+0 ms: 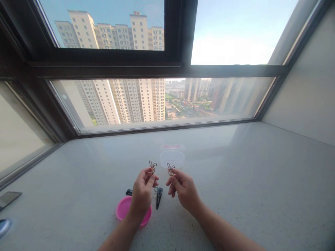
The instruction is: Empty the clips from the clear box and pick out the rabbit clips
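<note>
Between the thumb and fingers of my left hand is a small brown rabbit-shaped hair clip, its outline open and its ears pointing up. My right hand pinches a matching rabbit-shaped hair clip at the same height, a short gap away. A round pink dish lies beneath my left wrist, which hides part of it. Close by, a black snap hair clip rests on the counter beside some small clear rings. Another black item shows partly behind my left hand.
A clear plastic box stands on the pale speckled counter beyond my hands. At the left edge lie a dark flat object and a rounded bluish object, cut off by the frame. A dark window frame borders the counter's far side.
</note>
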### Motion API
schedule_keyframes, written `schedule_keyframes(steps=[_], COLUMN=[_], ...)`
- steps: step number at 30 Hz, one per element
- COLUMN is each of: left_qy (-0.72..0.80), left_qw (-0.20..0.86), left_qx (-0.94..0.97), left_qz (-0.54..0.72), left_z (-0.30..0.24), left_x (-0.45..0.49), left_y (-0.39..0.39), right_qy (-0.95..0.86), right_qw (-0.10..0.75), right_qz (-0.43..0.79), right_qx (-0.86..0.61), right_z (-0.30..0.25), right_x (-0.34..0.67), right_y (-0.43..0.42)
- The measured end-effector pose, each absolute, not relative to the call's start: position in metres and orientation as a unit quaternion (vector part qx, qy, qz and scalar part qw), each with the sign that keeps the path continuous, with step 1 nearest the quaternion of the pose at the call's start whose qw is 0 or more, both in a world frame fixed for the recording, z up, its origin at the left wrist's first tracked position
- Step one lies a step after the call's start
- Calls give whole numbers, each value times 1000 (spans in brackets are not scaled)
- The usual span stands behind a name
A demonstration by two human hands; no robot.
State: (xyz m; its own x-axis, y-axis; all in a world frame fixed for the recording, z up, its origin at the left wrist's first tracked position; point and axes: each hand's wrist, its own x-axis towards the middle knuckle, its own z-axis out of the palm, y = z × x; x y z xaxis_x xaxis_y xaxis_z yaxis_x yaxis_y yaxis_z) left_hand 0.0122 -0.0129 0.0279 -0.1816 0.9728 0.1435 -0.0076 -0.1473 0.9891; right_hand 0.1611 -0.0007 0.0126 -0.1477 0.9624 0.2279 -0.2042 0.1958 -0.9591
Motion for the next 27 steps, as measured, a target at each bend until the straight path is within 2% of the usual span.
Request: schedule_keyframes(steps=[10, 27], left_qy=[505, 514], left_qw=[374, 380], left_qx=[489, 493], left_qz=[605, 590], left_z=[30, 30], left_x=[13, 16], left_y=[-17, -16], right_qy=[-572, -578], right_qw=[554, 562], right_qz=[494, 475], right_qx=[-350, -352], right_z=[10, 18], right_x=[162, 165], right_y=[-5, -7])
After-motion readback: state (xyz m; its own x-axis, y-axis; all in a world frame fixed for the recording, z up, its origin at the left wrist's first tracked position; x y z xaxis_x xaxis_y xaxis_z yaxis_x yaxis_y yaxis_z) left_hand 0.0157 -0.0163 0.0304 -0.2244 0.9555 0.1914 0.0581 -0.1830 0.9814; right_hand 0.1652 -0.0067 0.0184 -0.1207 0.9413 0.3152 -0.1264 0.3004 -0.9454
